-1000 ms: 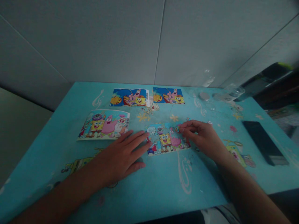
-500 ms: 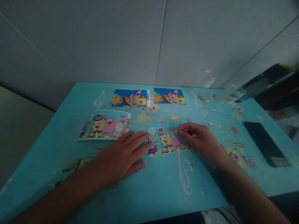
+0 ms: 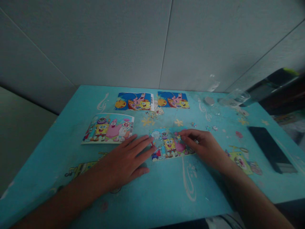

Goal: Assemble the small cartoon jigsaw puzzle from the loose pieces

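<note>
A small jigsaw puzzle [image 3: 169,152] with cartoon characters lies flat in front of me, its pieces mostly joined. My left hand [image 3: 130,159] rests palm down with fingers spread, its fingertips touching the puzzle's left edge. Over the upper right part of the puzzle, my right hand [image 3: 200,141] pinches a small puzzle piece between thumb and forefinger; the fingers partly hide it. Left of the puzzle is a picture card [image 3: 111,130] with a matching scene and a barcode. Several loose puzzle pieces [image 3: 214,128] lie beyond my right hand.
At the back lie a blue picture card [image 3: 134,101] with a barcode and a matching blue picture [image 3: 173,100]. Clear plastic bottles [image 3: 234,98] and a round lid [image 3: 209,101] are at the back right. A dark phone [image 3: 271,149] lies right, on the patterned turquoise tabletop [image 3: 152,197].
My right hand has shifted slightly over the puzzle, fingertips still pinched at its upper right part. My left hand stays in place. The view has tilted a little.
</note>
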`<state>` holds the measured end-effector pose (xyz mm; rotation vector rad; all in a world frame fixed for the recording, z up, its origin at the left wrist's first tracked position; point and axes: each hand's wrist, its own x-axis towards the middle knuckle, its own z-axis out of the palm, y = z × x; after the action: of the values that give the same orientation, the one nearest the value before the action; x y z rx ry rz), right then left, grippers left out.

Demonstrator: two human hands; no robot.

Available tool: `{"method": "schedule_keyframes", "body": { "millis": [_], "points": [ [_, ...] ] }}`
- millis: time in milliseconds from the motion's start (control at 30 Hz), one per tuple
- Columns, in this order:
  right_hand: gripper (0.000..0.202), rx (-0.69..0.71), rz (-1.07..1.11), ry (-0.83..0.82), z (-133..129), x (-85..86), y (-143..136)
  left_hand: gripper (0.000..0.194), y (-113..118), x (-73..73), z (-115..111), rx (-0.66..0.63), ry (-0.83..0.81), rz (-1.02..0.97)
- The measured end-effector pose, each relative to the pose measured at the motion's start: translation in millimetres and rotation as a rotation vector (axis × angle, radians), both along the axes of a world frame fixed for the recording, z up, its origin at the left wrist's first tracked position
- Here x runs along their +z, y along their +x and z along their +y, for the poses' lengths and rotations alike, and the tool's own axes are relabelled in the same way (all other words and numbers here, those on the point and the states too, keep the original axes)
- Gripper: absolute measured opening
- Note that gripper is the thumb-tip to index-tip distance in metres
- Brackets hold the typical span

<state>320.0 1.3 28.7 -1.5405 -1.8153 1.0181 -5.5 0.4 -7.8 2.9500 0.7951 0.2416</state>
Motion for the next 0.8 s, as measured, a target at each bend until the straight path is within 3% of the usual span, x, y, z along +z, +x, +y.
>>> {"method": "schedule_keyframes", "body": {
  "millis": [800],
  "points": [
    [0.028,0.039,0.108,0.052,-2.1,-2.1,-3.9,0.057,1.3,0.6,-1.9,0.021,-0.041,-0.002]
  ]
}}
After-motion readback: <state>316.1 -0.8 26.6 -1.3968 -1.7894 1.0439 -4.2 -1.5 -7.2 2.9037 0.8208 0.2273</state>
